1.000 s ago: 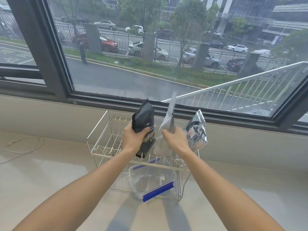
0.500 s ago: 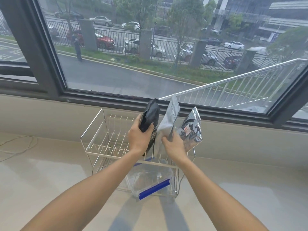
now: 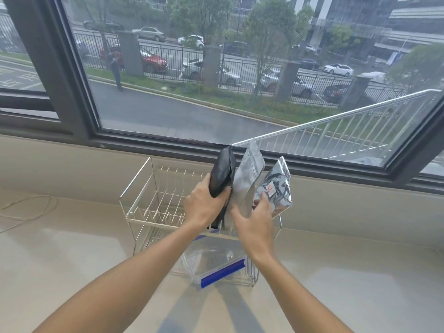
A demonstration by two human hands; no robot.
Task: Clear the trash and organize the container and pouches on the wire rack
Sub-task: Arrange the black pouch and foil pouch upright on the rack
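A two-tier white wire rack point(image 3: 153, 186) stands on the counter by the window. Three pouches stand in the right part of its upper tier. My left hand point(image 3: 204, 205) grips the black pouch point(image 3: 222, 174), which leans right. Beside it is the plain silver pouch point(image 3: 248, 179), with my right hand point(image 3: 255, 218) on its lower part, fingers curled round its edge. A silver printed pouch point(image 3: 277, 186) leans at the far right. On the lower tier sits a clear container point(image 3: 211, 257) with a blue clip point(image 3: 222, 272).
The rack sits on a pale beige counter point(image 3: 72, 255) below a large dark-framed window point(image 3: 72, 97). A thin white cord point(image 3: 26, 210) lies at the far left. The left half of the upper tier holds nothing.
The silver pouch has come down from above the rack and now stands in the upper tier between the other two pouches. The black pouch has settled lower and tilted right.
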